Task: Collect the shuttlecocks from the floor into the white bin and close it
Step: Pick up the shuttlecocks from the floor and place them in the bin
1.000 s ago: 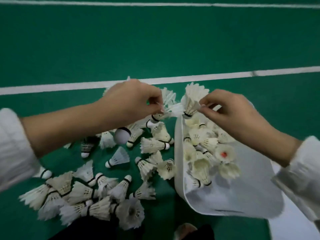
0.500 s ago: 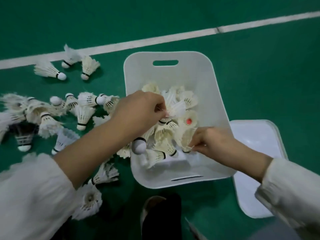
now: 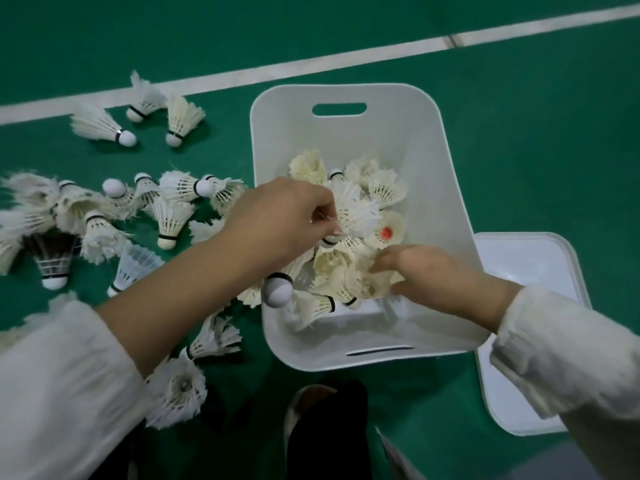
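Note:
The white bin (image 3: pixel 427 161) stands open on the green floor and holds several shuttlecocks (image 3: pixel 381 188), one with a red cork. My left hand (image 3: pixel 277 223) hovers over the bin's left side, pinching white shuttlecocks (image 3: pixel 356 211) by the feathers; another cork (image 3: pixel 278 292) hangs below my wrist. My right hand (image 3: pixel 429 273) is low inside the bin, fingers closed around a cream shuttlecock (image 3: pixel 369 285) on the pile. Many more shuttlecocks (image 3: pixel 169 216) lie scattered on the floor left of the bin.
The white lid (image 3: pixel 530 265) lies flat on the floor right of the bin, partly under my right sleeve. A white court line (image 3: pixel 346 58) crosses behind. My shoe (image 3: pixel 311 417) is just in front of the bin. One dark shuttlecock (image 3: pixel 52 261) lies far left.
A second ago both hands held shuttlecocks above the bin's rim. They have since gone down into the bin, and the right hand has sunk to the pile.

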`<state>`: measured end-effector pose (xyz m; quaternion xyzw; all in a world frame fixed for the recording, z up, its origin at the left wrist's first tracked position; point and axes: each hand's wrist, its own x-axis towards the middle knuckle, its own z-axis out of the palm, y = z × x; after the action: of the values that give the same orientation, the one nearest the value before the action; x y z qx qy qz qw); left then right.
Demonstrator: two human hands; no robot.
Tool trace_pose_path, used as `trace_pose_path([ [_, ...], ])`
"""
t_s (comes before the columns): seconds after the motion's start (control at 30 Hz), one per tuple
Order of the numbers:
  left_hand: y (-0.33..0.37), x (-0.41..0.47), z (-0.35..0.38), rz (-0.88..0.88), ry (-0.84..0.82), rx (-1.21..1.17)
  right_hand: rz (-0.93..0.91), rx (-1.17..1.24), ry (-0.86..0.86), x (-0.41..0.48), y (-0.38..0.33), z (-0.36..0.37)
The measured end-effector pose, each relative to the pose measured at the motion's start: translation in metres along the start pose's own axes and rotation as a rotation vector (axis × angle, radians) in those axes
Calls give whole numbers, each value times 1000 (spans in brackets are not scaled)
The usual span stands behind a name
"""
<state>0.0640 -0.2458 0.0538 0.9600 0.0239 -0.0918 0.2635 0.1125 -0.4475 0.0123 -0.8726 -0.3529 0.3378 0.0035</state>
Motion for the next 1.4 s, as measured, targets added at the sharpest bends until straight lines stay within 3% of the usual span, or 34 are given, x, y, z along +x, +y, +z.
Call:
trace_pose_path([
  [0.17, 3, -1, -3, 9, 1, -6, -27, 308, 492, -23, -18, -42],
  [0.37, 4, -2, -5, 50, 5, -18, -122, 251, 465, -6, -34, -39],
  [0.5, 2, -5, -20, 3, 77, -213, -28, 204, 533, -7, -29, -46],
  [0.63, -10, 1, -39, -35, 245, -385, 12, 183, 426, -12, -28, -42],
  [0.8, -19, 9, -30, 89, 170, -212, -126, 106, 256, 19, -55, -5],
  [1.17, -29, 2, -12, 163, 187, -196, -217, -155, 80, 68, -64, 38],
  [1.4, -32, 4, -13, 150, 140, -178, -228, 140, -84, 48, -64, 11],
])
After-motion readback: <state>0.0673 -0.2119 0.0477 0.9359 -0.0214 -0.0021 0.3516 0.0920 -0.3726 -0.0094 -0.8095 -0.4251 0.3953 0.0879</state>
